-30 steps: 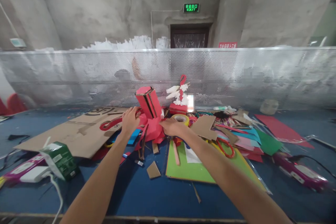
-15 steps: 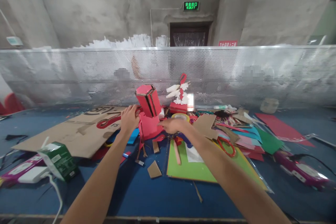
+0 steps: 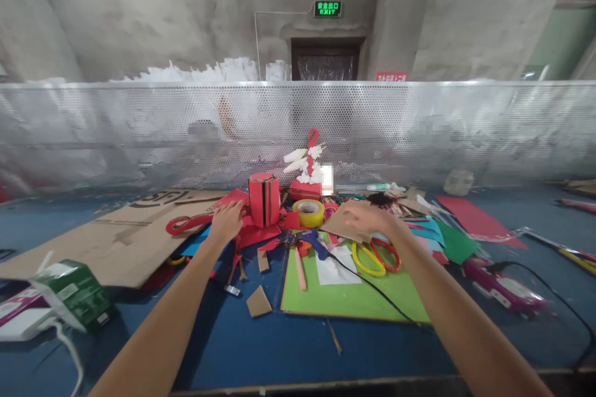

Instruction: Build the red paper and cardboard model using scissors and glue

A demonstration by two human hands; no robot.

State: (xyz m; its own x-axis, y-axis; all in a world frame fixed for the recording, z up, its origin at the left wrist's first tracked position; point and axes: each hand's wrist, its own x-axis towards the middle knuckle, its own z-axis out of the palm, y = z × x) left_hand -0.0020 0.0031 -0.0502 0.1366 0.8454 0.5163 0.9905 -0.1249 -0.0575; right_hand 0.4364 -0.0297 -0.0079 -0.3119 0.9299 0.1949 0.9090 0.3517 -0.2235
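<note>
A red paper box with brown cardboard edges (image 3: 264, 200) stands upright on loose red paper scraps (image 3: 254, 234). My left hand (image 3: 226, 221) lies at its left base, fingers curled against the red paper there. My right hand (image 3: 370, 218) hovers, slightly blurred, over a brown cardboard piece (image 3: 342, 226) to the right of the box, fingers loosely stretched and holding nothing. A yellow tape roll (image 3: 311, 212) sits between the two hands.
Yellow scissors (image 3: 367, 258) and red scissors (image 3: 390, 254) lie on a green sheet (image 3: 354, 294), beside a blue glue gun (image 3: 313, 239). A big cardboard sheet (image 3: 102, 245) and green carton (image 3: 74, 294) are at left. A perforated metal screen (image 3: 419, 130) closes off the back.
The red box went from tilted and raised to standing upright on the table. My right hand left the red paper and moved right over the cardboard piece. The view shifted right.
</note>
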